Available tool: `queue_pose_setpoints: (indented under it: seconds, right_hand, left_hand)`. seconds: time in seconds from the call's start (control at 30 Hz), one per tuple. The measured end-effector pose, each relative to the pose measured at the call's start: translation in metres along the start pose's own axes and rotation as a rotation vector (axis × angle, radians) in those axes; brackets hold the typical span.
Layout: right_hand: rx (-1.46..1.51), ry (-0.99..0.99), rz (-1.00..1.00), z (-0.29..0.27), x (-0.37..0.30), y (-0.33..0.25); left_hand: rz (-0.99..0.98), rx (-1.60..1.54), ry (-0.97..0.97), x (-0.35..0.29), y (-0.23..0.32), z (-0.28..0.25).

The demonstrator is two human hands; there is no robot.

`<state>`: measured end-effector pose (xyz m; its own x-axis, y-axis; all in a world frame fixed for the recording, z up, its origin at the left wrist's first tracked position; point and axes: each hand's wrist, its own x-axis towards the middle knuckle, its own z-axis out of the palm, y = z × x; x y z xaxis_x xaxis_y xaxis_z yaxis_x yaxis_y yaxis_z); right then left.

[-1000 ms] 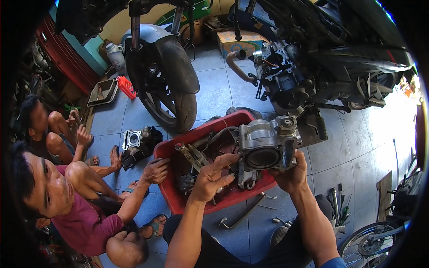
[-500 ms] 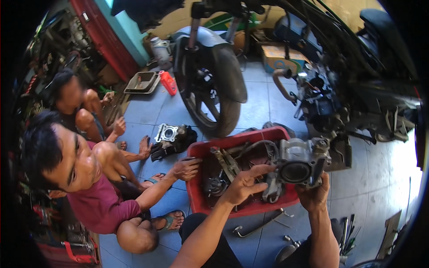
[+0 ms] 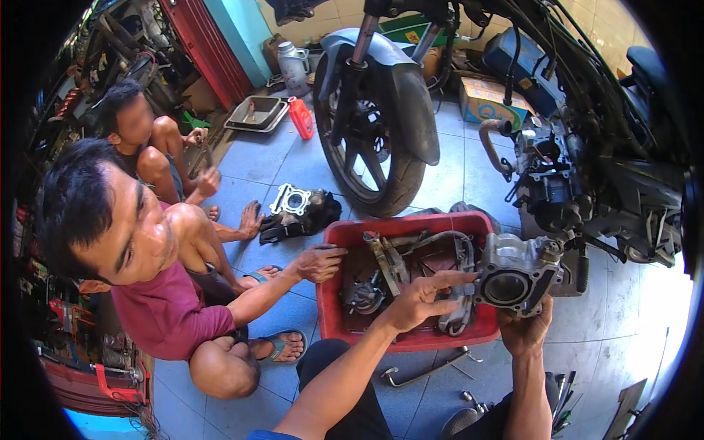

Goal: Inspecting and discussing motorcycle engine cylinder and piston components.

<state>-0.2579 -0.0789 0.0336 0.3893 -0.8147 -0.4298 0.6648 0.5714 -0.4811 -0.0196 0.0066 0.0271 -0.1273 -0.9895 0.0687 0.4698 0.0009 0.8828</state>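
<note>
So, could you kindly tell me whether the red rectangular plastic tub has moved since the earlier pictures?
No; the tub still sits on the near side of the black rubber front tyre; the view itself has shifted.

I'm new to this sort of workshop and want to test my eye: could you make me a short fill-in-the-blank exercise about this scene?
1. The metal engine part is supported from below by the person's own ____ grip.
2. The crate holding loose parts is coloured ____.
3. In the picture, the small red bottle is to the ____ of the motorcycle's front wheel.

Missing words: right; red; left.
</note>
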Motion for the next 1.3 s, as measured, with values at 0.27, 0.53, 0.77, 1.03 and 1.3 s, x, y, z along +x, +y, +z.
queue_pose_setpoints:
  seconds: [0.27,0.53,0.77,1.03,1.3]
  right_hand:
    - [0.019,-0.054,-0.003,-0.0016,-0.0023,-0.0002]
    - [0.031,-0.044,-0.008,-0.0014,-0.0039,-0.0023]
    - [0.037,-0.03,-0.008,-0.001,-0.0047,-0.0021]
    - [0.025,-0.043,-0.015,-0.0029,-0.0049,-0.0013]
    - [0.024,-0.049,-0.001,-0.0018,-0.0057,0.0003]
  left_hand:
    - [0.039,-0.024,-0.023,0.0032,-0.0041,0.0015]
    - [0.006,-0.059,-0.026,0.0026,-0.0001,0.0051]
    - [0.007,-0.047,-0.019,0.0035,-0.0019,0.0038]
    - [0.036,-0.023,-0.017,0.0033,0.0007,0.0064]
    - [0.003,-0.017,0.0,0.0005,-0.0029,0.0034]
